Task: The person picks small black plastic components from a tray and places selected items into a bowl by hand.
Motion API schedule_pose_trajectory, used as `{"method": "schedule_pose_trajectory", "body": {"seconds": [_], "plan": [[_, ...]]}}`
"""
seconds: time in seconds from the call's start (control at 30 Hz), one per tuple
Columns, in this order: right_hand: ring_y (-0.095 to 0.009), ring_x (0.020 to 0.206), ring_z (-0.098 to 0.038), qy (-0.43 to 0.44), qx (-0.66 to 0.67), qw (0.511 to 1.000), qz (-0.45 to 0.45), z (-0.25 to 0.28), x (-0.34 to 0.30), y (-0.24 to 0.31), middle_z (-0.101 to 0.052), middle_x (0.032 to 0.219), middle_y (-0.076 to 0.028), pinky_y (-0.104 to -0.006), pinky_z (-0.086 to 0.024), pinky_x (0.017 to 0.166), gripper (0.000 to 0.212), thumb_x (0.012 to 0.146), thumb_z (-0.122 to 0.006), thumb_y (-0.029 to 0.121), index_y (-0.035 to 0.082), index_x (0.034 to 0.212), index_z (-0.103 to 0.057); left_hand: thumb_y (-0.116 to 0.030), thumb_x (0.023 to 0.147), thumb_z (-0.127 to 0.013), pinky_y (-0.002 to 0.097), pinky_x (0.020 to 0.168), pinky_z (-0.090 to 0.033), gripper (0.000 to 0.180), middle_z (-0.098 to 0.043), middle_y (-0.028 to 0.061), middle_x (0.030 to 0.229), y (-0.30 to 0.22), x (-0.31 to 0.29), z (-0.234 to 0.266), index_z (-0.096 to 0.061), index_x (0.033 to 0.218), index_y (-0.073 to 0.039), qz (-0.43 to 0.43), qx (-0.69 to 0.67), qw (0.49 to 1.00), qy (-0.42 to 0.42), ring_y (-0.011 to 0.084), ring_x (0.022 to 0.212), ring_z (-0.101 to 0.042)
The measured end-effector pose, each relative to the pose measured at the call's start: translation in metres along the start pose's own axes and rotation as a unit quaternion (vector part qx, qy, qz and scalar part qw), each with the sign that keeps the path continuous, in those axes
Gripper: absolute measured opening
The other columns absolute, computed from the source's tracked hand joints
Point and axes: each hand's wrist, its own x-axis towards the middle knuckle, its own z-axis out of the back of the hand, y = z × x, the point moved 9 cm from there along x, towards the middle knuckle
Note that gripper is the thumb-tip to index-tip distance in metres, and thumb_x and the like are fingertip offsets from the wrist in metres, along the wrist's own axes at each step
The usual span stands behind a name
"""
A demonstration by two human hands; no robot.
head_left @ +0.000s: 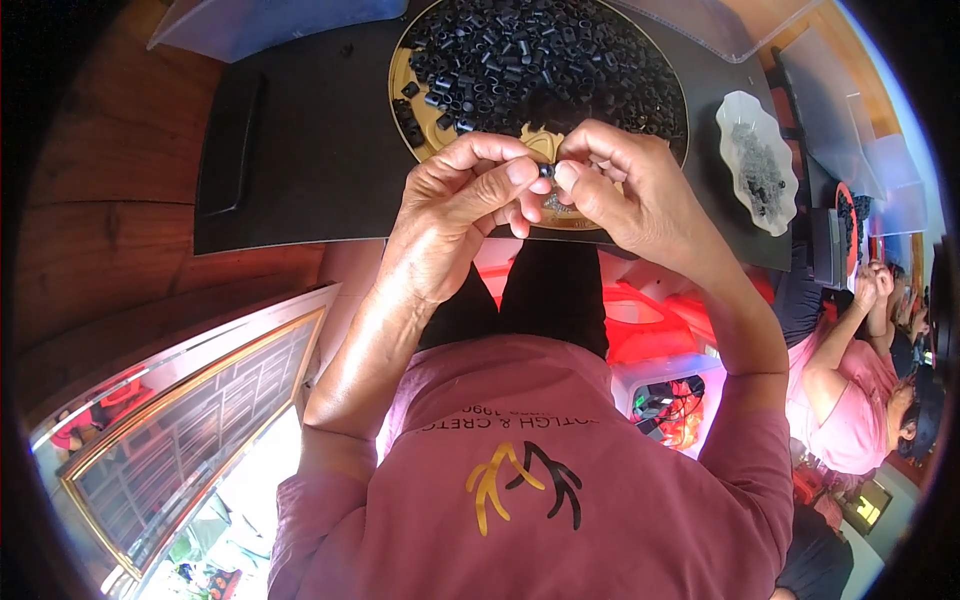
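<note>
A small black ring-like part sits between my fingertips, above the near rim of a round gold tray. My left hand pinches it between thumb and forefinger. From the other side, my right hand closes its thumb and forefinger on the same part. My fingers hide most of it. Behind my hands the tray carries a heap of short black tubular pieces. Below my fingertips, small clear pieces lie near the tray's front edge.
The tray stands on a dark table. To its right is a white wavy-edged dish with clear bits and some black ones. Plastic bins stand at the back. Another person in a pink shirt works at the far right.
</note>
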Motion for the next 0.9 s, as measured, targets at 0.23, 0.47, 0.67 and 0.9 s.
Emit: {"method": "schedule_pose_trajectory", "body": {"seconds": [0.23, 0.47, 0.67, 0.9], "plan": [[-0.02, 0.053, -0.056, 0.001, -0.048, 0.995, 0.087, 0.0, -0.001, 0.006, -0.055, 0.063, -0.012, -0.0318, -0.045, 0.053, 0.017, 0.09, -0.055, 0.014, -0.001, 0.083, -0.058, -0.01, 0.093, -0.063, 0.0256, 0.062, -0.053, 0.016, -0.068, 0.0099, 0.088, -0.005, 0.004, -0.008, -0.062, 0.106, -0.001, -0.019, 0.053, 0.998, 0.017, 0.014, 0.072, -0.064], [-0.015, 0.054, -0.051, 0.051, -0.068, 0.992, 0.089, 0.0, 0.001, 0.014, -0.054, 0.063, -0.01, -0.0297, -0.043, 0.054, 0.014, 0.087, -0.051, 0.01, -0.001, 0.08, -0.057, -0.012, 0.092, -0.064, 0.0236, 0.056, -0.053, 0.017, -0.068, 0.0109, 0.085, -0.007, 0.006, -0.012, -0.062, 0.104, 0.0, -0.01, 0.09, 0.995, 0.034, 0.0134, 0.066, -0.064], [-0.013, 0.056, -0.049, 0.071, -0.06, 0.994, 0.065, 0.0, -0.001, 0.009, -0.053, 0.063, -0.009, -0.029, -0.042, 0.054, 0.013, 0.085, -0.05, 0.007, -0.003, 0.078, -0.055, -0.011, 0.092, -0.064, 0.0238, 0.058, -0.053, 0.017, -0.068, 0.0113, 0.085, -0.006, 0.007, -0.012, -0.061, 0.105, 0.001, -0.008, 0.114, 0.992, 0.051, 0.0137, 0.067, -0.064], [-0.017, 0.055, -0.055, 0.054, -0.105, 0.988, 0.102, 0.004, -0.003, 0.007, -0.059, 0.067, -0.011, -0.0301, -0.044, 0.054, 0.014, 0.087, -0.055, 0.007, -0.003, 0.077, -0.057, -0.002, 0.093, -0.061, 0.0242, 0.062, -0.053, 0.015, -0.069, 0.0129, 0.089, -0.011, 0.003, -0.019, -0.059, 0.107, 0.004, -0.052, 0.184, 0.98, 0.052, 0.0148, 0.074, -0.066]]}}
